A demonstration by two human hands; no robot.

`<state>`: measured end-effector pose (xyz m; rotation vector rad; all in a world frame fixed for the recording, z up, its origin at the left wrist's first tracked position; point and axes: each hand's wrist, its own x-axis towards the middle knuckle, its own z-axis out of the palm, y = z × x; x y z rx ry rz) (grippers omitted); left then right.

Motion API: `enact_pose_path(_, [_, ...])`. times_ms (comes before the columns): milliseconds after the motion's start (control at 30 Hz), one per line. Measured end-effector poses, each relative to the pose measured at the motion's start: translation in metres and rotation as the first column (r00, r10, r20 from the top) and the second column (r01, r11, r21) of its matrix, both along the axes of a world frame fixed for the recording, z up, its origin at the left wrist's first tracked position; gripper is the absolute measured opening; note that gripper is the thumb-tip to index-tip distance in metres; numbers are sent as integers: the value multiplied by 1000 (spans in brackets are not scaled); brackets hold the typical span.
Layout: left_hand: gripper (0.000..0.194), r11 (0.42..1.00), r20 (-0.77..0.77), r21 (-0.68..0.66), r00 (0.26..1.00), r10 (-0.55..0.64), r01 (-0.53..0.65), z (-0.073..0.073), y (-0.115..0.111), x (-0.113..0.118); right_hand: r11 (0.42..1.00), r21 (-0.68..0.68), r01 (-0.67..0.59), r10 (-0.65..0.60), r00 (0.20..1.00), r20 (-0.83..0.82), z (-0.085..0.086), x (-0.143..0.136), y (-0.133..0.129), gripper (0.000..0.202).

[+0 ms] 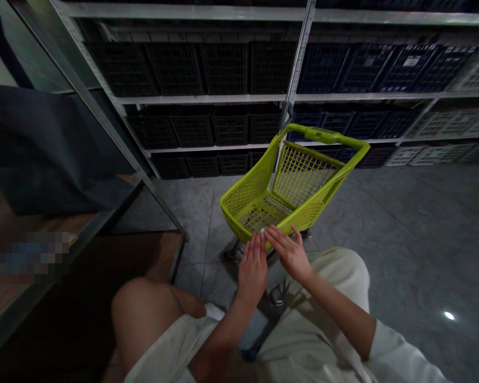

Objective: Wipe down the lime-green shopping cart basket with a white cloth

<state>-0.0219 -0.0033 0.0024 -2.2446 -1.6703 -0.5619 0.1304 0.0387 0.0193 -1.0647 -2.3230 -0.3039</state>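
Note:
My left hand (253, 268) is seen from the back, its fingers together and pointing away from me. From the right, my right hand (293, 258) reaches in, its little finger raised apart from the rest. The fingertips of both hands meet at a small white thing (262, 231), pinched between them; both thumbs are hidden below. Just beyond the fingertips is the near rim of a yellow-green shopping cart (319, 199). Its basket looks bare inside, and whether my fingers touch the rim I cannot tell.
White metal shelves (207, 99) with black crates (175, 66) and blue crates (367, 66) run behind the cart. A metal-framed table (35, 292) with dark cloth (59, 154) stands at left. My bent knees flank my hands above the grey tiled floor (415, 229).

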Motion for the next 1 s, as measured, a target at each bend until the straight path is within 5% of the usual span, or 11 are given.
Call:
enact_pose_path(200, [71,999,-5,13,999,-34,34,9,0,-26,962,105,251,-247,968,-53,16,82,71,78])
enact_pose_path(300, [72,997,33,47,998,-56,54,10,-2,-34,951,105,290,-284,956,-72,14,92,82,80])
enact_pose_path(733, [43,991,109,125,993,-54,40,18,-35,-76,975,9,221,-214,953,-213,11,41,26,93])
enact_pose_path(900, [29,998,134,33,990,-50,46,50,-26,-77,982,5,191,-185,956,-227,11,29,3,92])
enact_pose_path(1000, [53,974,108,-19,969,-223,226,74,-7,-57,986,2,165,-161,961,-225,13,25,-9,88])
